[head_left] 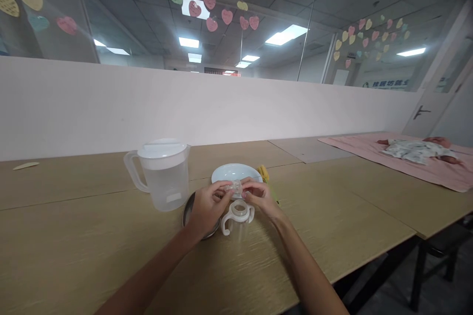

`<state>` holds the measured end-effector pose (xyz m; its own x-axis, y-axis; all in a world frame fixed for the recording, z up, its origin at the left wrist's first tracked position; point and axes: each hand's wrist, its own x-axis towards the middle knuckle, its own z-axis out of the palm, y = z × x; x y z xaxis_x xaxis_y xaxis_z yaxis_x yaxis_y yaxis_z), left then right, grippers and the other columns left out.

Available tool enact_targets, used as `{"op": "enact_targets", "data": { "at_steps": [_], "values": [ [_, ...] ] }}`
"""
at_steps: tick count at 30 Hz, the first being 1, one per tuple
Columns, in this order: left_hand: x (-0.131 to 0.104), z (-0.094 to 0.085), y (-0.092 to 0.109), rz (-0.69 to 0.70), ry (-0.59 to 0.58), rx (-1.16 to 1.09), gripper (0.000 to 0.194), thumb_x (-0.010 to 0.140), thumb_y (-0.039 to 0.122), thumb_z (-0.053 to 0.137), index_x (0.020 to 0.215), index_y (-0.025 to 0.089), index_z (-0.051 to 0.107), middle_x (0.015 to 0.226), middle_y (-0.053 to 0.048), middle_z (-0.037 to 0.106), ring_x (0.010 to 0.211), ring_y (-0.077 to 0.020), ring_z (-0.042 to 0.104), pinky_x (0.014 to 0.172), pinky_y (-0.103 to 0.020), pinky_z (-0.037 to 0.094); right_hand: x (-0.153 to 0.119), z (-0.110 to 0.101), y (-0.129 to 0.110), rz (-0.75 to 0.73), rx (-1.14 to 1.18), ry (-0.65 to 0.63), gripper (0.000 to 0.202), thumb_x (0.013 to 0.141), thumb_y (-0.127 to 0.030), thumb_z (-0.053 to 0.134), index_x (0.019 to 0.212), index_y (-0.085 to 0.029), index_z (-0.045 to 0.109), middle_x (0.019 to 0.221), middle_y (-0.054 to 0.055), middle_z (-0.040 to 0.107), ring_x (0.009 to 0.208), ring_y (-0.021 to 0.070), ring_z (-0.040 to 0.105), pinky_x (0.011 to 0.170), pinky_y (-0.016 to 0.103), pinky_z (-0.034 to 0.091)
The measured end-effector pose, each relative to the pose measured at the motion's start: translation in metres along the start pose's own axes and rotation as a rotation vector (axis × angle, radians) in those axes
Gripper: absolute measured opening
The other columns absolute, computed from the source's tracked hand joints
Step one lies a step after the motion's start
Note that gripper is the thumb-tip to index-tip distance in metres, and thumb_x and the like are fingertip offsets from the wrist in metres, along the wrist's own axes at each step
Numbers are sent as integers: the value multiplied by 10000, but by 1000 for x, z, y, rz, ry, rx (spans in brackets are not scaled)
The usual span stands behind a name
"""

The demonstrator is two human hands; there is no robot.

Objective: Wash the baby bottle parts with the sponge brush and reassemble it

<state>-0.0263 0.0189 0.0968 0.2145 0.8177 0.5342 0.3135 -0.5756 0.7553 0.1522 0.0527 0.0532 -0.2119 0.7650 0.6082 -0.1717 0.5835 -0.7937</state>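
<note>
Between both hands, above the table, is a small clear bottle top, probably the nipple part; fingers hide much of it. My left hand pinches it from the left, and my right hand grips its right side with the fingertips. Just below them stands an open clear baby bottle with a white two-handled ring around its neck. A white bowl sits right behind the hands. Partly covered by my left hand and forearm, a dark metal dish lies beside the bottle.
A lidded clear pitcher stands left of the hands. Behind my right hand lies a yellow brush-like thing with a green part. A doll rests on a pink cloth at the far right. A flat stick lies far left.
</note>
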Motion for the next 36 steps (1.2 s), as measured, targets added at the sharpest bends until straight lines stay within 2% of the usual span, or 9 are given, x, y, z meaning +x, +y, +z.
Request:
{"op": "enact_targets", "data": {
  "at_steps": [5,10,16,22,28,32,36],
  "values": [
    [-1,2,-1,225,99,205,159,779,233,567,896,208,673,871,-15,712,562,-100,612,564,-211,510,-1,0,-3,40,30,-51,210,701,-363,714,891,-274,699,1016,36,543,939,187,517,791,311,437],
    [-1,2,-7,311,126,227,151,791,193,539,849,215,676,878,-3,710,588,-97,616,566,-205,507,-1,0,-1,41,34,-20,179,701,-369,711,851,-272,707,1009,33,542,964,188,506,833,320,428],
    [0,1,-9,280,114,174,139,789,190,525,764,211,660,891,-13,709,819,-157,656,664,-237,523,-1,2,-4,56,22,-13,136,696,-372,716,783,-267,715,960,34,560,939,187,516,849,338,423],
    [0,1,-7,320,148,180,167,776,184,537,668,228,657,830,-7,718,824,-171,656,772,-300,511,-2,2,-6,104,31,-19,208,693,-433,704,786,-248,718,955,41,561,930,199,516,818,337,443],
    [0,0,-5,380,137,135,206,748,140,546,614,237,668,804,-5,720,839,-176,634,780,-319,507,-2,3,-9,51,37,-51,162,741,-402,676,773,-250,723,946,43,562,922,189,520,836,349,421],
    [1,0,-3,300,122,48,189,751,150,551,633,231,674,798,-7,716,840,-169,633,797,-312,502,-2,4,-8,51,38,-28,118,711,-367,712,768,-264,723,942,33,562,926,176,520,824,331,424],
    [3,-1,-4,173,141,-12,144,757,207,555,680,209,677,849,-29,710,849,-182,641,825,-326,499,-2,4,-4,76,27,4,159,674,-381,735,782,-265,725,927,35,560,921,181,522,798,317,446]
  ]
}}
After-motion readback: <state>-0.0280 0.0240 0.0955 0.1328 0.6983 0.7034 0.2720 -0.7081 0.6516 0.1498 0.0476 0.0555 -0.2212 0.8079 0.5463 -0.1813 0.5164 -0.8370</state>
